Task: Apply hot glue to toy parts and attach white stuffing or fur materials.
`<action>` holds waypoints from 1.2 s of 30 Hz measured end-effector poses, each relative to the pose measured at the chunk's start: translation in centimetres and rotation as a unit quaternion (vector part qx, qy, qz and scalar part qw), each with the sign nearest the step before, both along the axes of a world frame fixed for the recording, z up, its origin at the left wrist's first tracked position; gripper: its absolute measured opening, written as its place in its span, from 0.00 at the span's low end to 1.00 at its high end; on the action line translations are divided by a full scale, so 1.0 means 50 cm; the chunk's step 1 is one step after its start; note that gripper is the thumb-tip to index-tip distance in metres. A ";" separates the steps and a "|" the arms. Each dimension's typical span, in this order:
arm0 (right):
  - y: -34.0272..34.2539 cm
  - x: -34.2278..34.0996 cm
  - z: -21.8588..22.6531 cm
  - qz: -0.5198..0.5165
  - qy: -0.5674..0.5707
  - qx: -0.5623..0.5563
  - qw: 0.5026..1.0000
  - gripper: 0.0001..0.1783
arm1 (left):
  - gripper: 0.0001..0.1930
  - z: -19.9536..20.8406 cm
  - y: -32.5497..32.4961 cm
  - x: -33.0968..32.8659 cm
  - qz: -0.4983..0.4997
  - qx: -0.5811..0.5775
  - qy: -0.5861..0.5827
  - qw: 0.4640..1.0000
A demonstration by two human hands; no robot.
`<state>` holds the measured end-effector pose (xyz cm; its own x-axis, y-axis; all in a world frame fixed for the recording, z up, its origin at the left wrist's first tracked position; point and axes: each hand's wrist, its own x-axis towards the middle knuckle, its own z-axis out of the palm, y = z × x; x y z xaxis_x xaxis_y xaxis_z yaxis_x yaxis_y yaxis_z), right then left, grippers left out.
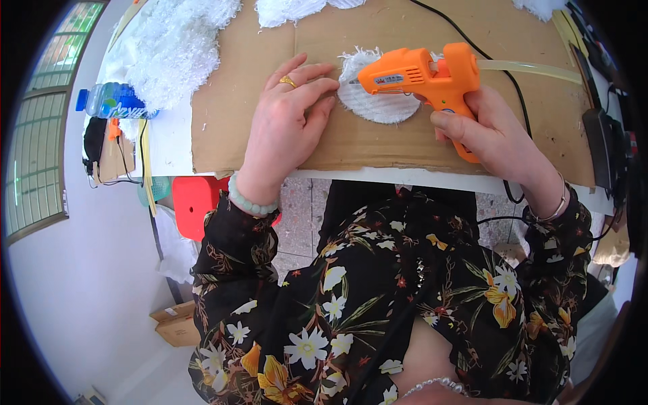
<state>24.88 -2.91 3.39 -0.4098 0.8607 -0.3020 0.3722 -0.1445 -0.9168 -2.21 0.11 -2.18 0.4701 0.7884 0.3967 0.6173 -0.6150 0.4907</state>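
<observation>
A frayed, rounded piece of white fluffy fabric [388,106] lies on the brown cardboard [226,128] in front of me. My right hand [482,128] is wrapped round the handle of an orange hot glue gun [415,71]. Its nozzle points left, over the fabric's left part, and its body covers some of the piece; whether the tip touches cannot be told. A pale glue stick [526,67] runs out from the gun's back. My left hand [290,115] rests on the cardboard with fingers bent and apart, fingertips at the fabric's left edge.
A heap of white fluffy material [169,54] fills the far left, beside a plastic bottle [118,101] on its side. More white pieces [290,10] lie at the far edge. A black cable [516,88] crosses the cardboard on the right. Below the table's left side stands a red stool [196,206].
</observation>
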 end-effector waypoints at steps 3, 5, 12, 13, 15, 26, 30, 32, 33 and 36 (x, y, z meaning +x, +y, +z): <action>0.004 -0.001 -0.002 0.012 -0.027 -0.019 0.999 0.20 | 0.09 -0.004 0.004 -0.001 -0.006 -0.030 -0.010 0.999; 0.004 -0.003 -0.003 0.006 -0.036 -0.024 0.999 0.20 | 0.09 -0.003 0.006 0.001 -0.006 -0.037 -0.016 0.999; 0.007 -0.003 0.003 0.030 -0.055 0.002 0.998 0.19 | 0.08 0.005 0.013 0.013 0.001 -0.009 -0.043 0.999; 0.007 -0.002 0.002 0.031 -0.056 0.015 0.998 0.19 | 0.08 0.006 0.014 0.014 0.010 -0.024 -0.045 0.999; 0.006 -0.005 0.007 0.035 -0.065 0.012 0.997 0.19 | 0.07 0.001 0.017 0.012 0.013 -0.015 -0.037 0.999; 0.006 -0.006 0.014 0.043 -0.070 0.052 0.995 0.17 | 0.04 -0.003 0.049 0.018 -0.041 0.016 -0.008 0.999; 0.005 -0.006 0.012 0.051 -0.081 0.045 0.994 0.18 | 0.02 0.001 0.051 0.027 -0.034 -0.007 -0.037 0.999; 0.005 -0.003 0.011 0.051 -0.080 0.049 0.994 0.18 | 0.02 0.001 0.055 0.033 -0.034 -0.013 -0.041 0.999; 0.006 -0.002 0.012 0.052 -0.077 0.058 0.994 0.18 | 0.02 0.003 0.059 0.035 -0.041 -0.008 -0.044 0.998; -0.001 -0.002 0.003 0.043 -0.063 0.096 0.992 0.19 | 0.02 0.005 0.064 0.041 -0.050 -0.003 -0.049 0.998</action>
<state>24.76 -2.96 3.54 -0.4537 0.8708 -0.1892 0.4894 0.0661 -0.8695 -0.13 3.33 -1.94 0.5062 0.7417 0.4400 0.5013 -0.6682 0.5497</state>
